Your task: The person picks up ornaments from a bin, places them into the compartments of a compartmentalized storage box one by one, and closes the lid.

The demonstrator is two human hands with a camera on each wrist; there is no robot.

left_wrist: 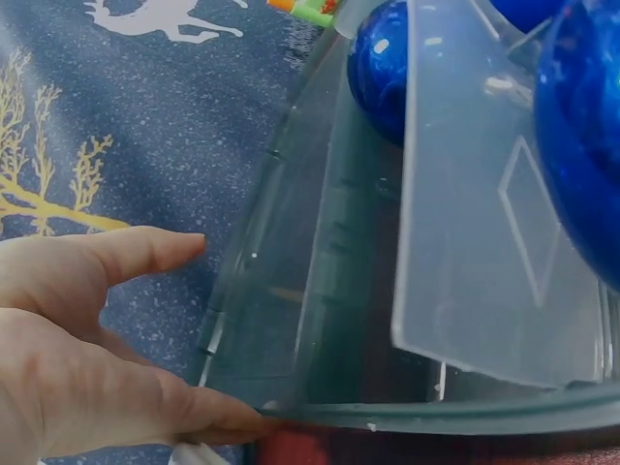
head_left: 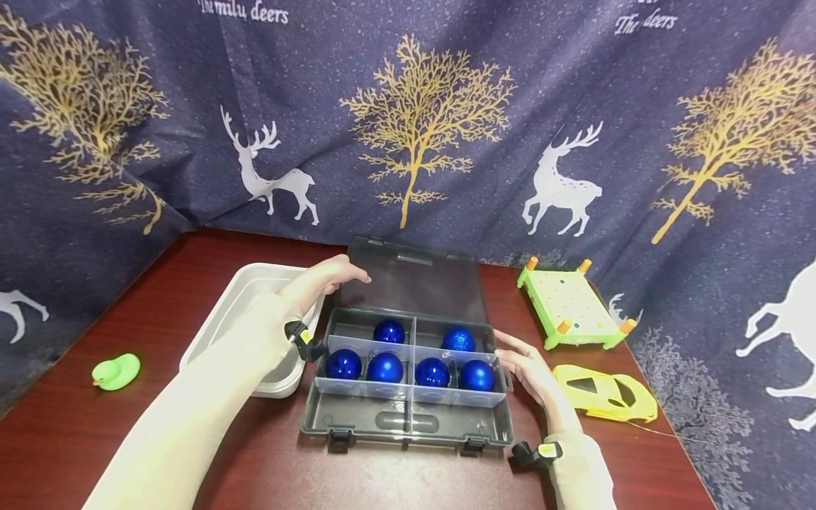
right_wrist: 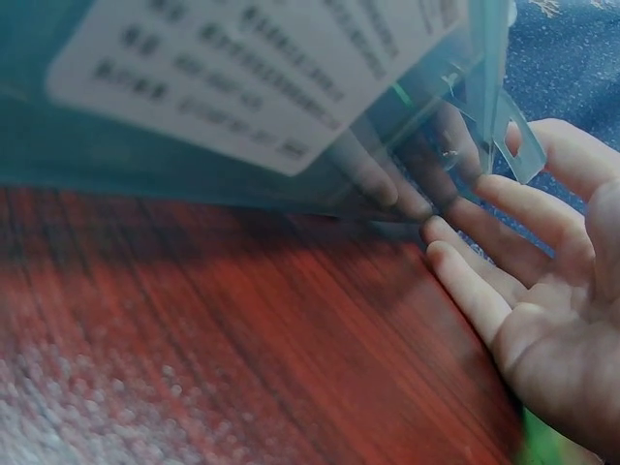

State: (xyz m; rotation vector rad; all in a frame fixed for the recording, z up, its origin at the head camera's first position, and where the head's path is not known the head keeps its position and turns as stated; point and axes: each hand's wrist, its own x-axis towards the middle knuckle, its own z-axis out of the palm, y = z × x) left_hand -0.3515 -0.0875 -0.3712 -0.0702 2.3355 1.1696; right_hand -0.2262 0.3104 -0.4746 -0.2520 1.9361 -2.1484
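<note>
A grey see-through compartment box lies on the table with its dark lid folded back behind it. Two blue balls sit in the rear row, and several more blue balls fill the middle row; the front row holds none. My left hand is at the left edge near the lid, fingers and thumb stretched apart; in the left wrist view its fingertips reach the box's corner. At the box's right side, the loosely extended fingers of my right hand touch the wall by a small tab.
A white tray stands left of the box, partly under my left forearm. Farther left is a green toy duck. On the right lie a green pegged toy board and a yellow car shell. A patterned curtain hangs behind the table.
</note>
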